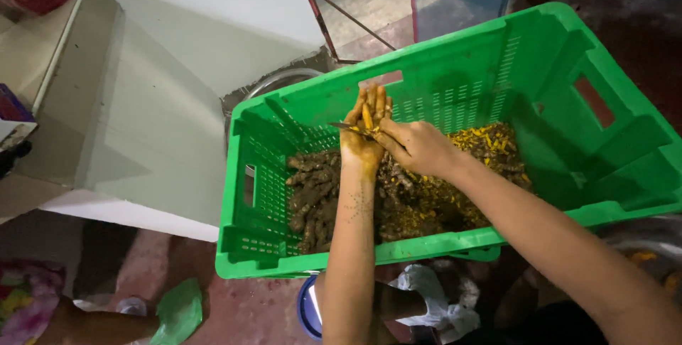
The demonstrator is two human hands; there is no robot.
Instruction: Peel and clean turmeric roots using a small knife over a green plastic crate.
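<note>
My left hand [364,132], stained yellow, holds an orange piece of turmeric root [366,115] upright between its fingers above a green plastic crate [497,61]. My right hand [418,145] grips a small knife [349,128] whose blade lies across the root and points left. Both hands hover over the crate's inside. Brown unpeeled turmeric roots [312,192] lie piled on the crate's left floor. Cut yellow pieces and peelings [490,142] lie to the right, behind my right forearm.
A white table or counter [177,68] stands left of the crate. A metal bowl rim [273,81] shows behind the crate's far left corner. Below the crate lie a white crumpled bag [426,295], a blue-rimmed lid [307,309] and green plastic [177,311].
</note>
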